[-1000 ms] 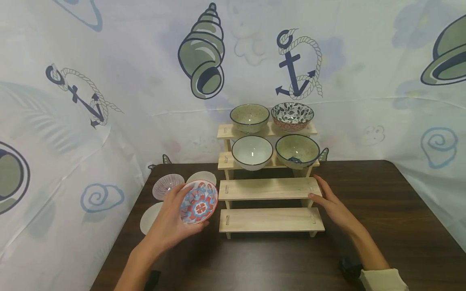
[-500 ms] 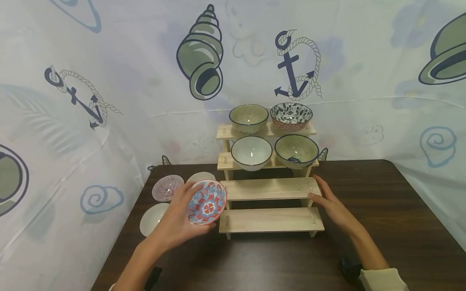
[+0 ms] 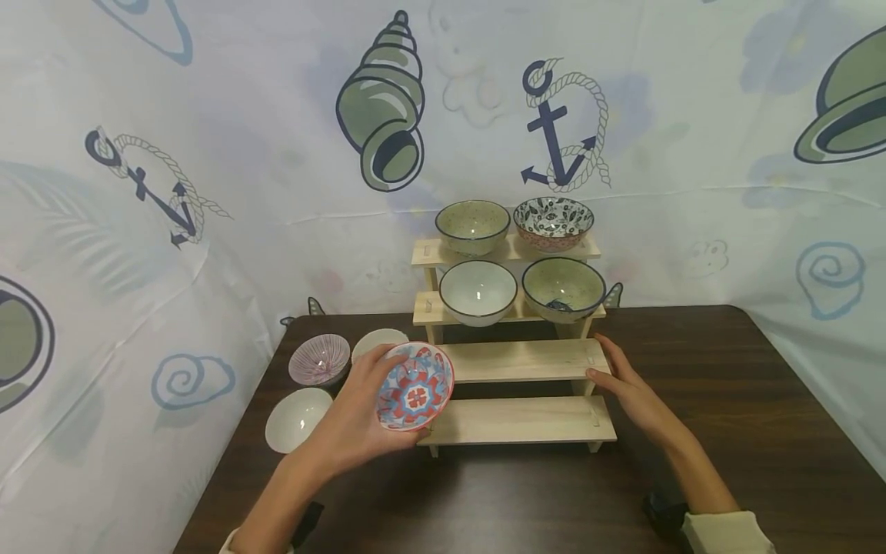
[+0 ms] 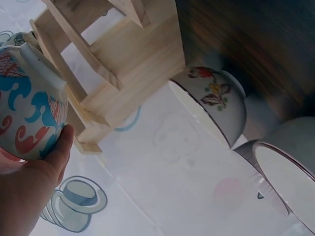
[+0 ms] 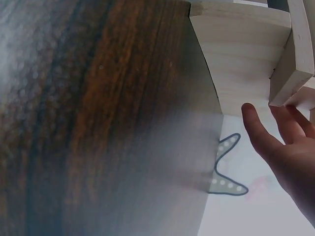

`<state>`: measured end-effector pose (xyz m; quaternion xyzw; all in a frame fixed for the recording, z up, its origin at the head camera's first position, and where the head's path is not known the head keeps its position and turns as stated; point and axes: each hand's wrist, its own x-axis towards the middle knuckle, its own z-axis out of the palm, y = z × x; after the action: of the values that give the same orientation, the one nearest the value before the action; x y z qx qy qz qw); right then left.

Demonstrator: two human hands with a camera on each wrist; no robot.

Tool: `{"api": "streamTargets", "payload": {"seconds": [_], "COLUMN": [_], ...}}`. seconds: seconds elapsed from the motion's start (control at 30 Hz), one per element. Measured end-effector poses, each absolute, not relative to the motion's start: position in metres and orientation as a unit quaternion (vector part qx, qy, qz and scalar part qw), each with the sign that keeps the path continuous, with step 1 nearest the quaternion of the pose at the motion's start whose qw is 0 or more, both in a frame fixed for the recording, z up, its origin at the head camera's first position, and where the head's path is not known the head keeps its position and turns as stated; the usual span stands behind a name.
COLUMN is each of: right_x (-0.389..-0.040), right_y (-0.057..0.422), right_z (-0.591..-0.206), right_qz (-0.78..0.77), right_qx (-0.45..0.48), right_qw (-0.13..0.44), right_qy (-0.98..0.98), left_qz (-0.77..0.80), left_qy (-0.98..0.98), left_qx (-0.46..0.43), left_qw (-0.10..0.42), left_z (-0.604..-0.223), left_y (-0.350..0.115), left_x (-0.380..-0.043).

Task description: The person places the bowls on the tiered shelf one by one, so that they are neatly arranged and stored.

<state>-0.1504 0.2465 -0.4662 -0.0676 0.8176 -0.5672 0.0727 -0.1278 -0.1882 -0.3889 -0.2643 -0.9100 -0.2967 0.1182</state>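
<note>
A small bowl with a red and blue pattern (image 3: 417,388) is held by my left hand (image 3: 356,419), thumb and fingers at opposite sides, its inside tilted toward the head camera. It overlaps the left ends of the two lower shelves of the wooden stepped rack (image 3: 519,422). In the left wrist view the outside of the patterned bowl (image 4: 32,105) shows, with fingers along it. My right hand (image 3: 633,392) grips the right end of the second-lowest shelf (image 3: 512,362), thumb at the front edge and index finger at the back. In the right wrist view the fingertips meet the board (image 5: 293,73).
Left on the dark table (image 3: 526,500) stand a purple-striped bowl (image 3: 320,360), a white bowl (image 3: 298,419) and another pale bowl (image 3: 377,338), partly hidden by my left hand. The upper shelves hold a white bowl (image 3: 477,292), two green bowls (image 3: 564,288) and a floral bowl (image 3: 554,223).
My left hand has carried the patterned bowl to the right, from beside the rack to in front of its left end. The right hand has stayed at the shelf end.
</note>
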Motion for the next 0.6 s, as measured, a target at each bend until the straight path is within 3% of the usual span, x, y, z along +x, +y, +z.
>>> {"api": "streamTargets", "payload": {"seconds": [0.6], "right_x": [-0.149], "right_y": [0.246], "right_z": [-0.462], "right_qz": [-0.570], "right_qx": [-0.072], "right_qw": [0.075], "right_qy": [0.815], "left_qz": [-0.288], "left_qy": [-0.912], "left_qx": [-0.275], "left_qw": [0.098], "left_z": [-0.388], "left_y": [-0.168], "left_x": [-0.123]}}
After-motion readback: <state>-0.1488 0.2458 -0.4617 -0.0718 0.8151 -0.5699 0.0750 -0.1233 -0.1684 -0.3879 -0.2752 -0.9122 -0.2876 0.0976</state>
